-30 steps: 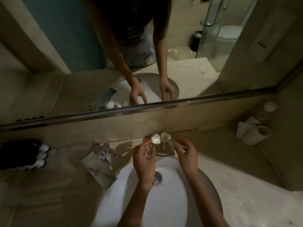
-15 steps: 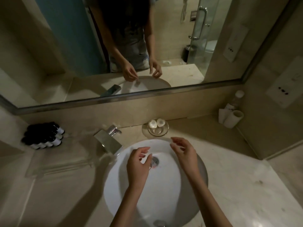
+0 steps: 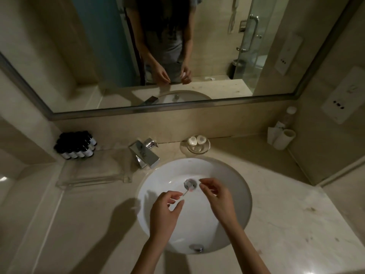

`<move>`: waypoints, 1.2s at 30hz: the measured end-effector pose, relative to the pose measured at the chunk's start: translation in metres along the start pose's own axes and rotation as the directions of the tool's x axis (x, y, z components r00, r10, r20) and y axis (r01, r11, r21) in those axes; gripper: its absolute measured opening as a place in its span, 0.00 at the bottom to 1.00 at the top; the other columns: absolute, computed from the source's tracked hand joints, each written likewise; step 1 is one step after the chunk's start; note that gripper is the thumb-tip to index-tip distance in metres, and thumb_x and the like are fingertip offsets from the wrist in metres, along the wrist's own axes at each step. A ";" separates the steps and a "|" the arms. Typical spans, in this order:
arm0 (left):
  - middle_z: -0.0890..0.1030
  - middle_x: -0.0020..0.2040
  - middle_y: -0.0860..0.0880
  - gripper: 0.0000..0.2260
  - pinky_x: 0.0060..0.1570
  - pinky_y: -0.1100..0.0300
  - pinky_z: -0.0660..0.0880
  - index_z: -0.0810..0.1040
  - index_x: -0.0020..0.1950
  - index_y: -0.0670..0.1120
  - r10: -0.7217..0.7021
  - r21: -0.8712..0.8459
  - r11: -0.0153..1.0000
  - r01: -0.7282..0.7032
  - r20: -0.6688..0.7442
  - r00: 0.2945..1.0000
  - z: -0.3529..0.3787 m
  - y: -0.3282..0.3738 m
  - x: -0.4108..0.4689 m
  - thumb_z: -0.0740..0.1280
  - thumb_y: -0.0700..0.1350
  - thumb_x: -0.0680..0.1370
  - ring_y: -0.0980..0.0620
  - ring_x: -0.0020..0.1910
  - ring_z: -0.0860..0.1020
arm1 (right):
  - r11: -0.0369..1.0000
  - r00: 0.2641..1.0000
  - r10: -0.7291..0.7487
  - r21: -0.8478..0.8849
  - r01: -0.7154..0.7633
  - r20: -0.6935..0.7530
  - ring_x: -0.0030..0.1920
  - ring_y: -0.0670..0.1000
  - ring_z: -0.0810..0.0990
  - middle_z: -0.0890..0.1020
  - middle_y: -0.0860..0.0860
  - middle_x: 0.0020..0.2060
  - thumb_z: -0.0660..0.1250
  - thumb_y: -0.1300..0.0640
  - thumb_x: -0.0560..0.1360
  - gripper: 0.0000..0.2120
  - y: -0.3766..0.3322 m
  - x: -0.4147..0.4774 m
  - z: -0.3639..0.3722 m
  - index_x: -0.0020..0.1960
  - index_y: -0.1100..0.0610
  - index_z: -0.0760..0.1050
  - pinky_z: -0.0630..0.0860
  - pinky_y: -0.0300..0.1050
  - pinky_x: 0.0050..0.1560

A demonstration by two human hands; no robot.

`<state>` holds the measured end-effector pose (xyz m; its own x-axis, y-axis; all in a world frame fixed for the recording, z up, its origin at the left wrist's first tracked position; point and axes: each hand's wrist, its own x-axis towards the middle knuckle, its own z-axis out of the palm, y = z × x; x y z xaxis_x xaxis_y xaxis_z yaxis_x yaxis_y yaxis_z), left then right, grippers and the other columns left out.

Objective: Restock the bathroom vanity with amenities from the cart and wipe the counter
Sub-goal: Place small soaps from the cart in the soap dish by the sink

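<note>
My left hand (image 3: 165,211) hovers over the white sink (image 3: 227,186) and pinches a thin pale stick (image 3: 184,193) between thumb and fingertips. My right hand (image 3: 217,196) hangs beside it above the drain (image 3: 190,183), fingers loosely curled, with nothing plainly in them. Behind the basin, a glass dish (image 3: 182,148) holds two round wrapped soaps (image 3: 192,140). A cluster of several dark mini bottles (image 3: 77,147) with white caps stands at the back left of the marble counter (image 3: 296,214).
A square chrome faucet (image 3: 144,153) stands left of the dish. A clear acrylic tray (image 3: 92,175) lies on the left counter. Wrapped white cups (image 3: 284,139) and a water bottle (image 3: 290,115) fill the back right corner. The mirror (image 3: 217,56) reflects me.
Both hands have drawn back from the soap dish toward me and now hang over the basin. The view has pulled back and shows more of the counter.
</note>
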<state>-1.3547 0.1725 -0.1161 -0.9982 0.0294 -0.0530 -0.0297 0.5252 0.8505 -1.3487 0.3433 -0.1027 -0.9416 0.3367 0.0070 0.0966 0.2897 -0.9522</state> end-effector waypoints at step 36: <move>0.82 0.42 0.54 0.06 0.43 0.70 0.74 0.80 0.49 0.54 -0.541 -0.511 0.721 0.469 -0.837 -0.080 -0.181 -0.087 -0.429 0.72 0.45 0.74 0.61 0.42 0.80 | 0.891 -0.210 -0.268 0.324 0.317 0.940 0.42 0.38 0.82 0.84 0.39 0.38 0.71 0.62 0.73 0.13 -0.126 -0.377 0.259 0.44 0.43 0.79 0.76 0.32 0.45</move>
<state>-0.9333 -0.0394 -0.0729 0.0515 -0.9985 -0.0179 -0.5161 -0.0420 0.8555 -1.0897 -0.0517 -0.0643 -0.1317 -0.9907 -0.0337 -0.3172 0.0743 -0.9455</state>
